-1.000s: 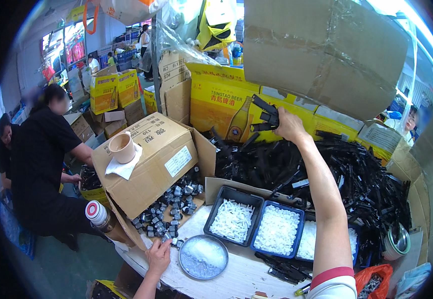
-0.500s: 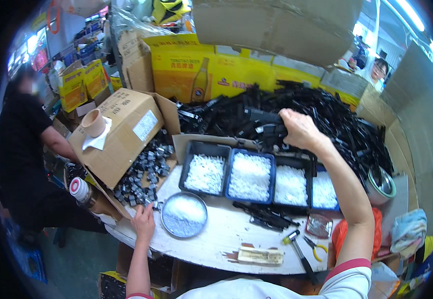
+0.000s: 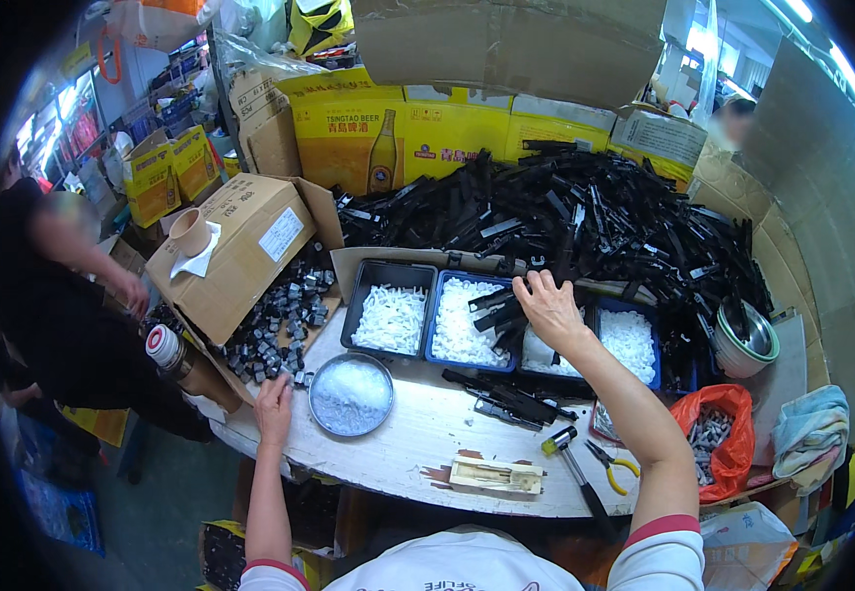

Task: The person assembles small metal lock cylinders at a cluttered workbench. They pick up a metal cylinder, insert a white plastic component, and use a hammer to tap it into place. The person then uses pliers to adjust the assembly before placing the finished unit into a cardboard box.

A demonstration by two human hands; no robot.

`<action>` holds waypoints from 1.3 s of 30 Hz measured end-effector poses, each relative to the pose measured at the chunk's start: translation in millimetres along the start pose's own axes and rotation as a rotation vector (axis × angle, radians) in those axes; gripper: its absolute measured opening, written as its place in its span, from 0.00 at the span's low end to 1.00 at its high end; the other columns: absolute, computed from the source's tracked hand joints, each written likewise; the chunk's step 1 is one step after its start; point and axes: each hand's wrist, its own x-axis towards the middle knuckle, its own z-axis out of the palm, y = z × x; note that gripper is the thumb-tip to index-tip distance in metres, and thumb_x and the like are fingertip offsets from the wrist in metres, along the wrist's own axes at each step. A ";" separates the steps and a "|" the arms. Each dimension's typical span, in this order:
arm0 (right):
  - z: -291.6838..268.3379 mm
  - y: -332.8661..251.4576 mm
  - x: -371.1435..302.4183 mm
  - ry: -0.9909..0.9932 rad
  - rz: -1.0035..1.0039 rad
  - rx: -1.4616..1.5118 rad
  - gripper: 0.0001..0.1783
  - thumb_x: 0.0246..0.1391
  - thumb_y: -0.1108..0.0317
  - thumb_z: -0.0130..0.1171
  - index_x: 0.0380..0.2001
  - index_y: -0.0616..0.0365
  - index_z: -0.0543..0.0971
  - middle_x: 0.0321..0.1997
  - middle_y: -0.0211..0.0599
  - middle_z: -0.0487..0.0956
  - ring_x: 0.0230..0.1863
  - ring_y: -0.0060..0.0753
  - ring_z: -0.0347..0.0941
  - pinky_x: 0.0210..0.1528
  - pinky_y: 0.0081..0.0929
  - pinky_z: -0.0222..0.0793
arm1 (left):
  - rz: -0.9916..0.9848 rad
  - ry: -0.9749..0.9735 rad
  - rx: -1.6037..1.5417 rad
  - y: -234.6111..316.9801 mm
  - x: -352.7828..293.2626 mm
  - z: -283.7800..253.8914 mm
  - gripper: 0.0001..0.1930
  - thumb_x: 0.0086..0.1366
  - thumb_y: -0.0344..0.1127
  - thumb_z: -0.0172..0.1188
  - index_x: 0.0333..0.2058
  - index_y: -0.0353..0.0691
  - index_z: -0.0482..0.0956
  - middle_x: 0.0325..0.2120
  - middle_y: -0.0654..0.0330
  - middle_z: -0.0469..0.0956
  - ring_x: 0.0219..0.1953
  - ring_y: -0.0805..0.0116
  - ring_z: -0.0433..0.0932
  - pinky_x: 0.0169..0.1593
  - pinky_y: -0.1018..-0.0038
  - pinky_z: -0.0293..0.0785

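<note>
My left hand [image 3: 272, 412] is at the table's left, its fingers pinched at a small grey block [image 3: 300, 378] beside the round metal tin [image 3: 323, 419]. Beyond it spreads a pile of small black-and-grey blocks [image 3: 280, 320]. The tin holds a whitish, translucent material. My right hand [image 3: 551, 313] is over the row of bins, fingers curled down around several long black plastic parts [image 3: 494, 307] that stick out to its left. Its palm side is hidden. Below it are blue and black bins [image 3: 431, 340] of small white pieces. A large heap of black parts [image 3: 614, 212] lies behind.
More black parts [image 3: 506, 399] lie in front of the bins. Nearer are a wooden fixture [image 3: 496, 475], a hammer [image 3: 577, 471] and yellow-handled pliers [image 3: 612, 465]. At right are stacked bowls [image 3: 745, 343] and a red bag [image 3: 718, 433]. A carton [image 3: 240, 256] and jar [image 3: 186, 369] stand left; a co-worker [image 3: 63, 295] is beyond.
My right hand has come back from the heap toward me and over the bins, bringing black parts with it. My left hand stays beside the tin. The head view has shifted slightly.
</note>
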 end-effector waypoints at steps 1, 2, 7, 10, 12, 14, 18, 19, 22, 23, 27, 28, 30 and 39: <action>1.0 -0.3 0.1 -0.030 0.028 0.041 0.24 0.38 0.73 0.56 0.44 0.56 0.68 0.42 0.37 0.67 0.46 0.34 0.62 0.36 0.43 0.64 | -0.029 0.045 -0.071 -1.8 -0.8 -3.0 0.11 0.55 0.26 0.53 0.39 0.38 0.76 0.24 0.58 0.69 0.27 0.65 0.71 0.31 0.71 0.66; 1.5 1.2 -2.2 -0.065 0.064 0.077 0.26 0.36 0.74 0.58 0.45 0.56 0.68 0.45 0.38 0.66 0.49 0.35 0.61 0.38 0.46 0.65 | -0.053 0.082 -0.147 -3.1 -0.4 -3.3 0.11 0.56 0.26 0.53 0.39 0.36 0.75 0.24 0.59 0.68 0.27 0.67 0.70 0.31 0.72 0.66; -1.3 15.7 1.1 -0.200 0.079 0.503 0.24 0.37 0.74 0.60 0.43 0.53 0.71 0.53 0.29 0.64 0.55 0.36 0.58 0.45 0.54 0.62 | -0.449 0.164 -0.659 -8.5 -23.9 -21.3 0.10 0.61 0.30 0.51 0.40 0.37 0.76 0.23 0.66 0.70 0.18 0.82 0.65 0.19 0.86 0.61; -14.7 21.4 -1.9 -0.062 0.094 0.648 0.10 0.42 0.73 0.58 0.33 0.55 0.76 0.44 0.25 0.72 0.51 0.32 0.63 0.46 0.49 0.60 | -0.516 0.181 -0.964 18.4 -34.3 -26.9 0.09 0.60 0.30 0.53 0.39 0.33 0.75 0.21 0.66 0.69 0.17 0.79 0.67 0.21 0.80 0.67; -8.0 30.3 -7.1 0.107 0.098 0.758 0.07 0.42 0.74 0.57 0.29 0.56 0.76 0.38 0.27 0.75 0.45 0.33 0.67 0.43 0.42 0.63 | -0.566 0.128 -1.117 49.2 -43.1 -26.8 0.10 0.60 0.30 0.54 0.39 0.32 0.74 0.20 0.65 0.70 0.18 0.78 0.68 0.22 0.79 0.68; -9.2 37.9 -10.8 0.351 0.112 0.817 0.02 0.43 0.74 0.56 0.24 0.59 0.77 0.30 0.31 0.77 0.35 0.34 0.72 0.36 0.30 0.66 | -0.612 0.048 -1.189 80.1 -52.8 -21.1 0.10 0.59 0.30 0.55 0.39 0.32 0.74 0.19 0.64 0.71 0.19 0.77 0.70 0.22 0.78 0.69; -18.3 54.3 -37.2 0.418 0.356 0.986 0.06 0.42 0.80 0.54 0.27 0.64 0.76 0.30 0.39 0.76 0.31 0.35 0.73 0.35 0.24 0.67 | -0.695 -0.245 -1.395 117.3 -78.7 0.3 0.11 0.57 0.27 0.56 0.39 0.31 0.74 0.22 0.61 0.74 0.23 0.72 0.73 0.27 0.74 0.72; -17.3 58.9 -45.8 0.416 0.394 0.981 0.06 0.42 0.80 0.53 0.27 0.64 0.76 0.30 0.38 0.76 0.30 0.32 0.73 0.34 0.23 0.67 | -0.741 -0.305 -1.442 125.9 -82.9 5.9 0.11 0.56 0.27 0.56 0.39 0.31 0.74 0.23 0.60 0.74 0.24 0.71 0.74 0.27 0.73 0.73; -8.9 67.4 -75.3 0.382 0.459 0.912 0.05 0.42 0.79 0.54 0.26 0.63 0.76 0.29 0.39 0.76 0.31 0.35 0.73 0.35 0.25 0.67 | -0.799 -0.432 -1.530 143.8 -90.5 24.6 0.11 0.56 0.26 0.56 0.39 0.31 0.74 0.26 0.57 0.75 0.26 0.68 0.75 0.29 0.72 0.74; -6.8 65.7 -85.2 0.353 0.469 0.885 0.05 0.42 0.79 0.54 0.26 0.63 0.76 0.28 0.40 0.76 0.31 0.36 0.72 0.35 0.26 0.67 | -0.817 -0.467 -1.548 147.6 -93.2 29.5 0.11 0.56 0.26 0.56 0.39 0.31 0.74 0.27 0.56 0.75 0.26 0.67 0.75 0.30 0.71 0.74; -1.1 49.6 -118.1 0.254 0.361 0.771 0.04 0.41 0.78 0.55 0.25 0.62 0.77 0.28 0.41 0.75 0.32 0.42 0.71 0.35 0.31 0.66 | -0.858 -0.541 -1.561 162.1 -95.9 42.7 0.12 0.56 0.26 0.57 0.40 0.30 0.73 0.28 0.55 0.75 0.28 0.66 0.75 0.32 0.69 0.75; -1.2 41.3 -125.8 0.228 0.338 0.749 0.05 0.41 0.79 0.54 0.25 0.60 0.77 0.28 0.40 0.76 0.33 0.44 0.71 0.34 0.34 0.66 | -0.865 -0.557 -1.568 164.4 -96.6 45.1 0.12 0.55 0.25 0.57 0.40 0.30 0.73 0.29 0.54 0.75 0.29 0.65 0.76 0.33 0.69 0.75; 4.9 27.4 -139.4 0.173 0.282 0.703 0.06 0.40 0.79 0.54 0.24 0.57 0.77 0.28 0.36 0.75 0.34 0.40 0.70 0.34 0.35 0.62 | -0.815 -0.593 -1.549 167.5 -96.8 48.8 0.13 0.56 0.26 0.56 0.40 0.30 0.73 0.29 0.53 0.75 0.29 0.65 0.76 0.34 0.68 0.75; 2.9 -7.2 -140.2 0.137 0.372 0.557 0.07 0.41 0.75 0.55 0.28 0.54 0.76 0.30 0.30 0.74 0.37 0.34 0.67 0.37 0.34 0.56 | -0.759 -0.662 -1.473 181.8 -95.9 51.7 0.13 0.55 0.24 0.56 0.41 0.29 0.72 0.28 0.53 0.76 0.28 0.66 0.77 0.33 0.73 0.76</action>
